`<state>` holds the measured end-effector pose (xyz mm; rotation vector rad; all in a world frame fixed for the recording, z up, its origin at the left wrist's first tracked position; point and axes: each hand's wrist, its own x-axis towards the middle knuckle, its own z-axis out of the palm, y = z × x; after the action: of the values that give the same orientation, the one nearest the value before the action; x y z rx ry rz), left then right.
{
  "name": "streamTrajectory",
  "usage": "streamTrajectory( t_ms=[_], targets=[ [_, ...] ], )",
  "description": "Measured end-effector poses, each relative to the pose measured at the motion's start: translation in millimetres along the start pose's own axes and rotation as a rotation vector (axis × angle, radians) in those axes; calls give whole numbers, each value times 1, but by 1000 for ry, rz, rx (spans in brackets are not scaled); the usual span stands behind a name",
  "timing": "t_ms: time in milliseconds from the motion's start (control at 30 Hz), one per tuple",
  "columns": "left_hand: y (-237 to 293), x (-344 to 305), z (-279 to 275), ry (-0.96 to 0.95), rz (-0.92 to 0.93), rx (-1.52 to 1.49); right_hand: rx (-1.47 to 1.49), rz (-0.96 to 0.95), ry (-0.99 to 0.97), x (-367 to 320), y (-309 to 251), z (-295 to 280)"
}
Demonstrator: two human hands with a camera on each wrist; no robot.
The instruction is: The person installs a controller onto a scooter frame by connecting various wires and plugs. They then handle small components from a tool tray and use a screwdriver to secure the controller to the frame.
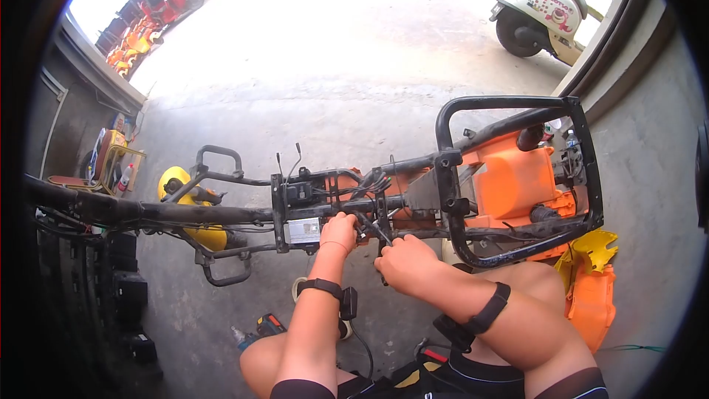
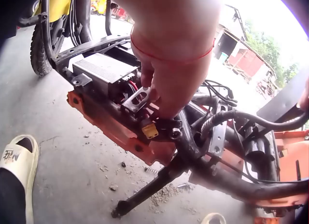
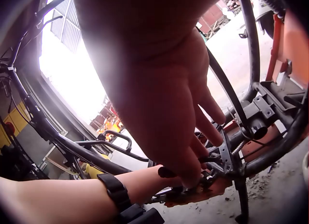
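A bare vehicle frame of black tubes (image 1: pixel 221 216) lies across the view, with orange plastic panels (image 1: pixel 513 181). My left hand (image 1: pixel 340 233) reaches into its middle, just right of a silver finned metal box (image 1: pixel 303 230). In the left wrist view its fingers bend down by a small metal bracket (image 2: pixel 136 101) and red wires (image 2: pixel 131 86). Right under them hangs a yellow-ended connector (image 2: pixel 149 131); I cannot tell whether they grip it. My right hand (image 1: pixel 406 262) holds a black cable (image 2: pixel 263 119) near the frame's crossbar. A dark end sticks out beside its thumb.
A cordless power tool (image 1: pixel 270 325) lies on the concrete floor near my left knee. Yellow and orange panels (image 1: pixel 591 295) lean at the right. A white scooter (image 1: pixel 543 11) stands outside. The frame's rear loop (image 1: pixel 443 133) rises beyond my right hand.
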<state>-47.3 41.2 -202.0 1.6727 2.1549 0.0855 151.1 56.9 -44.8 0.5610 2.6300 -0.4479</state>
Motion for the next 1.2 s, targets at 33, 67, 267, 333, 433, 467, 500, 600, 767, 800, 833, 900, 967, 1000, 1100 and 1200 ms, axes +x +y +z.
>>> streamTrajectory(
  t_ms=[33, 67, 267, 333, 433, 467, 500, 600, 767, 800, 833, 900, 967, 1000, 1100, 1200],
  targets=[
    [1, 1, 0, -2, 3, -2, 16, 2, 6, 0, 1, 0],
    [2, 2, -1, 10, 55, 85, 16, 7, 3, -1, 1, 1],
    [15, 13, -2, -82, 168, 420, 23, -14, -2, 2, 0, -5],
    [15, 16, -1, -112, 197, 485, 26, -15, -13, 2, -1, -7],
    [6, 23, -1, -119, 314, 541, 34, -8, 0, 2, -1, -8],
    [4, 23, -1, -86, 366, 546, 30, -6, 0, 1, -1, -7],
    [2, 23, -2, -54, 418, 550, 31, -11, 2, 1, -1, -5],
    [-5, 18, -5, -31, 455, 493, 29, -19, 6, 1, 0, -4],
    [-22, 10, -3, 57, 436, 271, 36, -33, 18, 0, 3, -5],
    [-24, 9, -3, 64, 436, 268, 44, -33, 20, 0, 3, -5],
    [-26, 7, -3, 83, 430, 229, 53, -34, 22, 0, 3, -5],
    [-27, 4, 0, 111, 422, 185, 50, -44, 36, 2, 4, -4],
    [-27, 0, 2, 181, 370, 44, 45, -56, 51, 5, 5, -3],
    [-27, -2, 3, 191, 366, 40, 62, -68, 68, 7, 5, -4],
    [-23, -8, 11, 331, 366, -106, 93, -82, 66, 11, 6, -3],
    [-24, -9, 18, 339, 250, -236, 176, -57, -2, 18, 6, -5]
  ],
)
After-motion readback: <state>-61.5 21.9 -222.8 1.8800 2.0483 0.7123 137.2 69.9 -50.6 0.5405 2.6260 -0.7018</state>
